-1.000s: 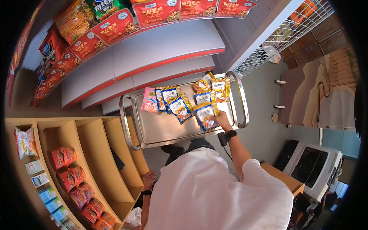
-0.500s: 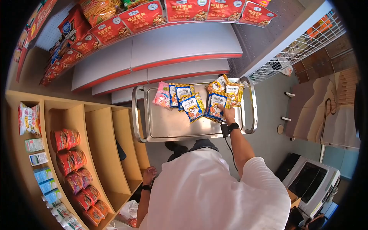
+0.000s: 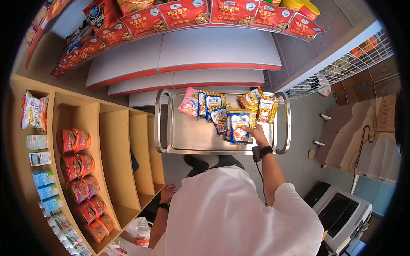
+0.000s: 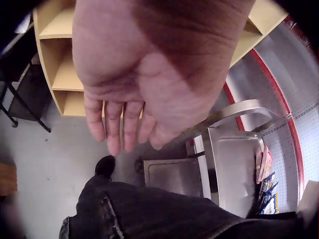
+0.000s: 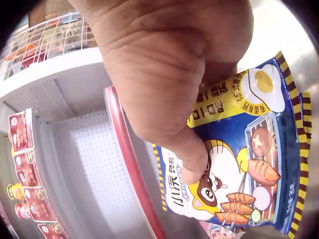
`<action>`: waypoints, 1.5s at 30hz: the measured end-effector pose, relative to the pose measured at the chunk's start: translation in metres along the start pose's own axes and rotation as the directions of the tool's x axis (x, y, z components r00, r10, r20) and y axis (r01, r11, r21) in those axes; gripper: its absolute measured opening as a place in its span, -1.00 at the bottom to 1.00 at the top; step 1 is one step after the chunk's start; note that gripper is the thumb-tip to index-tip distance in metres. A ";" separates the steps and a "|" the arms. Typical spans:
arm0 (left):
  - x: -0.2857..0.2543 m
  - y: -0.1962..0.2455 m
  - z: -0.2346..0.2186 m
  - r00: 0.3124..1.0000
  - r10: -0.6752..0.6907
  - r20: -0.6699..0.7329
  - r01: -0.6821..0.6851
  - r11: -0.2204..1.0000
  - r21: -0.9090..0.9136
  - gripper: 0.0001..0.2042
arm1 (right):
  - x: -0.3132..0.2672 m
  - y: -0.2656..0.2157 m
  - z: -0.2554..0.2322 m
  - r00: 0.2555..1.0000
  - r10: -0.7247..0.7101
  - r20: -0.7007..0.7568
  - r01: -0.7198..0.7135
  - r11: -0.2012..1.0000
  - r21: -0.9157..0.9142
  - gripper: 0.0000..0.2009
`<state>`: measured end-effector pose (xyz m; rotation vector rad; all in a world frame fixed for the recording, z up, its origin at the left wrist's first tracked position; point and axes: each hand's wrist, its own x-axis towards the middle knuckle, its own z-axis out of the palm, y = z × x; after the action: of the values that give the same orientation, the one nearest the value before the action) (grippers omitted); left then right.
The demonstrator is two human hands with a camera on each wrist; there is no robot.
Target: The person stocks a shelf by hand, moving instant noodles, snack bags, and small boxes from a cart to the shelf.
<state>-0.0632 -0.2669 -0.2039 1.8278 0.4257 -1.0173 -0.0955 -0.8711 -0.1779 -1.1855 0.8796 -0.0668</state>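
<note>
My right hand (image 3: pixel 259 135) grips a blue snack packet (image 3: pixel 239 123) with a bear and skewers printed on it, held over the right half of the steel cart's tray (image 3: pixel 188 141). In the right wrist view the thumb (image 5: pixel 192 159) presses on the front of the packet (image 5: pixel 224 179), and a second striped edge shows behind it. Left of the hand lie several blue packets (image 3: pixel 213 101) and a pink packet (image 3: pixel 189 103). Two yellow packets (image 3: pixel 267 109) lie at the tray's far right. My left hand (image 4: pixel 149 74) hangs beside the cart, fingers relaxed, holding nothing.
Ahead stand white shelves (image 3: pixel 218 47) with red edges, red nut pouches (image 3: pixel 183 15) above them. A wooden rack (image 3: pixel 115 153) on the left bears red noodle tubs (image 3: pixel 79 166) and small cartons (image 3: pixel 42 178). Metal handles (image 3: pixel 285 123) rise at the cart's ends.
My right hand has shifted the blue packet from the yellow packets toward the left and nearer to me, beside the blue group. The left hand still hangs. The head view has turned slightly.
</note>
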 end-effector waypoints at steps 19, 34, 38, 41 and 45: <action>0.019 -0.067 -0.007 0.949 0.314 0.029 -0.312 0.923 0.224 -0.82 | 0.043 -0.035 0.045 0.957 -0.263 0.123 0.273 0.675 -0.685 -0.49; -0.012 0.130 0.031 0.949 0.301 -0.092 -0.287 0.947 0.142 -0.48 | -0.034 -0.092 0.119 0.868 -0.407 0.283 0.425 0.318 -0.847 -0.55; -0.042 0.232 0.053 0.861 0.495 0.114 -0.496 0.868 -0.021 -0.17 | -0.062 -0.146 0.178 0.854 -0.111 0.508 0.282 0.920 -0.273 -0.63; -0.040 0.255 0.063 0.710 0.661 0.245 -0.577 0.744 -0.337 0.05 | -0.072 -0.156 0.223 0.755 -0.058 0.653 0.149 0.985 -0.084 -0.66; -0.068 0.269 0.060 0.746 0.603 0.282 -0.390 0.740 -0.548 0.18 | -0.090 -0.161 0.271 0.758 -0.033 0.652 0.199 0.963 -0.182 -0.63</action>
<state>0.0483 -0.4367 -0.0056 1.1265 -0.1296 -0.8137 0.0758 -0.6848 0.0312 -1.3667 0.1951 0.3463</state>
